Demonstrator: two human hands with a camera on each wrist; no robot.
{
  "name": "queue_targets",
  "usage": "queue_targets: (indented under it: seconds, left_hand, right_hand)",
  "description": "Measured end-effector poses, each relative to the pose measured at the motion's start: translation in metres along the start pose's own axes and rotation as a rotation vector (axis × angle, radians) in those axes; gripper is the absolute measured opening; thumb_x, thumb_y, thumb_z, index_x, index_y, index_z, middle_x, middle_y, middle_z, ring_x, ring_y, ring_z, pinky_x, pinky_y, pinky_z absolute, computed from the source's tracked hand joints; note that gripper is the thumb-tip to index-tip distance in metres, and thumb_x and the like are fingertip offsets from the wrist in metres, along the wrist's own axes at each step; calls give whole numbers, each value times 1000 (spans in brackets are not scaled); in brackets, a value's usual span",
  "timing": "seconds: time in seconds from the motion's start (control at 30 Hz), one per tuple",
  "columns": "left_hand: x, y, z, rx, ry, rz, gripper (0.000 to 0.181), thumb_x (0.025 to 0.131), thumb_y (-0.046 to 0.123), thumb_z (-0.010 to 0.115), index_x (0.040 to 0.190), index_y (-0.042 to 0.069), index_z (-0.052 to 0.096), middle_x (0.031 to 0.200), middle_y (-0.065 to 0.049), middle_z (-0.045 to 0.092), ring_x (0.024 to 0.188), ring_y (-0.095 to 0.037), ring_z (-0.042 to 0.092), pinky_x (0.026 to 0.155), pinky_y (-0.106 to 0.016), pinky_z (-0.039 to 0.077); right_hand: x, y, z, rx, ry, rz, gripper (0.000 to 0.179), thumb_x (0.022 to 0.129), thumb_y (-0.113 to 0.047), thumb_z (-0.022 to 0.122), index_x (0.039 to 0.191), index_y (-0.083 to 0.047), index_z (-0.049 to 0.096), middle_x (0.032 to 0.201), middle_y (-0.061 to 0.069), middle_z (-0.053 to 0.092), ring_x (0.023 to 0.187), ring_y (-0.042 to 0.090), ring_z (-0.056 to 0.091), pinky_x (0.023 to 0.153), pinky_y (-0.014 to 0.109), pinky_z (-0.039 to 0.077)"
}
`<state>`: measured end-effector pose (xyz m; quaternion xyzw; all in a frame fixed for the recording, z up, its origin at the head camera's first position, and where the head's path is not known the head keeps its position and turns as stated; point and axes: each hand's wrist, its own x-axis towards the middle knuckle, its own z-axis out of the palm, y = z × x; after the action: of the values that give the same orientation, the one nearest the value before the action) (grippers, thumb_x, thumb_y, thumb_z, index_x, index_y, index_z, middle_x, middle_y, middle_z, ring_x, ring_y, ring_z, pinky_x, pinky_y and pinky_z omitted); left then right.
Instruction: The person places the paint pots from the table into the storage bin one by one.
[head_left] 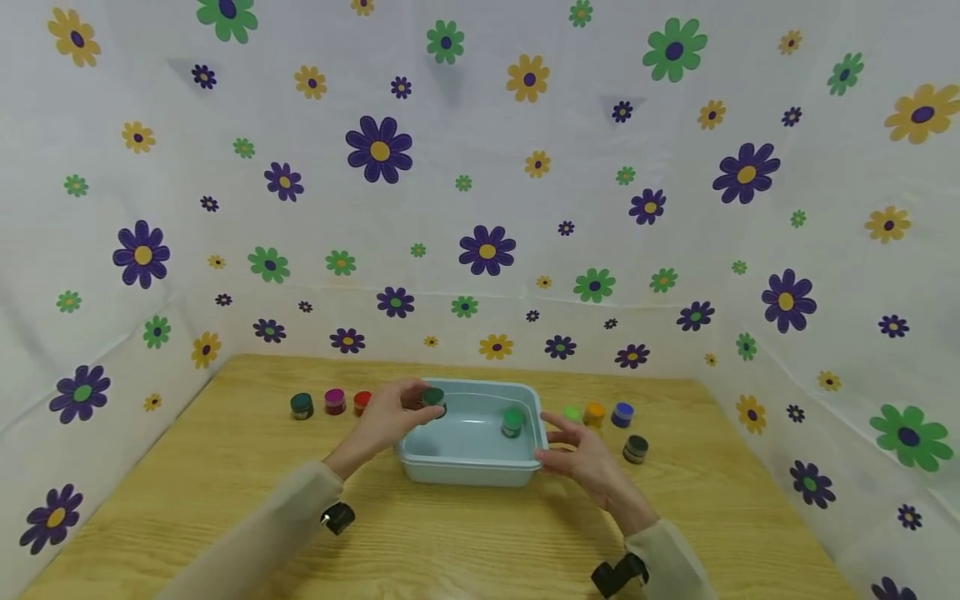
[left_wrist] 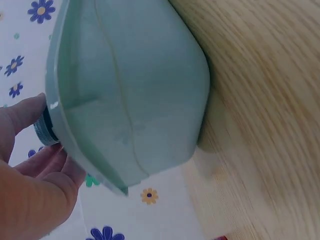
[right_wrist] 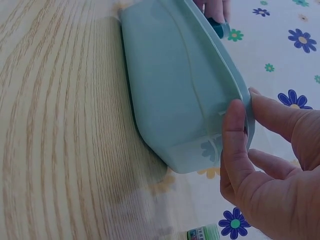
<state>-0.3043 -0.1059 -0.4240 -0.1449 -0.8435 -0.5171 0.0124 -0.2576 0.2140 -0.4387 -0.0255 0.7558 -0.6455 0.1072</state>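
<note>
A light blue plastic tub [head_left: 472,472] stands on the wooden table between both hands. My left hand [head_left: 386,419] pinches a small paint jar with a dark green lid [head_left: 433,398] between thumb and fingers, at the tub's left end. In the left wrist view that jar [left_wrist: 46,127] shows partly behind the tub's rim [left_wrist: 60,112]. On the right, my right hand [head_left: 585,458] grips the tub's rim, its fingers on both sides of the edge in the right wrist view. A green-lidded jar [head_left: 512,422] sits inside the tub near its right end.
Left of the tub stand a teal jar [head_left: 302,406], a magenta jar [head_left: 334,402] and a red jar [head_left: 362,403]. To its right are lime [head_left: 572,413], orange [head_left: 594,414], blue [head_left: 622,414] and dark-lidded [head_left: 635,449] jars. A flowered cloth [head_left: 420,200] surrounds the table's back and sides.
</note>
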Motion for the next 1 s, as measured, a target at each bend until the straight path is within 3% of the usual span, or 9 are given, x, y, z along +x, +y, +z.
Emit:
queue_targets:
  seconds: [0.2, 0.33, 0.63, 0.87, 1.0]
  left_hand:
    - [7, 4, 23, 119, -55, 38, 33, 84, 27, 78, 113, 12, 68, 99, 0, 70, 88, -14, 67, 78, -32, 59]
    - [13, 7, 35, 153, -121, 72, 30, 87, 25, 75, 112, 10, 68, 101, -2, 69, 90, -15, 66, 81, -33, 58]
    - [21, 10, 58, 231, -185, 133, 25, 85, 22, 77, 107, 11, 70, 99, -2, 70, 91, -18, 65, 77, -32, 55]
    - [28, 14, 73, 208, -253, 57, 31, 83, 17, 78, 111, 7, 70, 102, -8, 70, 82, -17, 66, 65, -30, 56]
    - [31, 19, 79, 225, -268, 31, 34, 81, 18, 80, 111, 5, 70, 102, -11, 71, 84, -16, 66, 68, -29, 56]
  right_hand:
    - [0, 0, 0, 8, -10, -3, 72, 88, -9, 73, 151, -9, 38, 136, 30, 45, 97, 21, 63, 90, 44, 57]
    - [2, 1, -1, 7, -12, -7, 72, 88, -9, 73, 151, -9, 37, 135, 30, 46, 99, 21, 62, 90, 44, 57]
    - [0, 5, -2, 7, -19, -9, 74, 86, -12, 75, 151, -10, 38, 134, 30, 47, 98, 23, 63, 90, 45, 57]
    - [-1, 4, -4, -5, -39, -17, 72, 90, -12, 72, 152, -9, 35, 136, 29, 45, 99, 21, 63, 90, 42, 57]
    - [-1, 3, -4, -4, -49, -27, 73, 90, -13, 71, 153, -8, 33, 136, 30, 43, 99, 20, 63, 90, 42, 57]
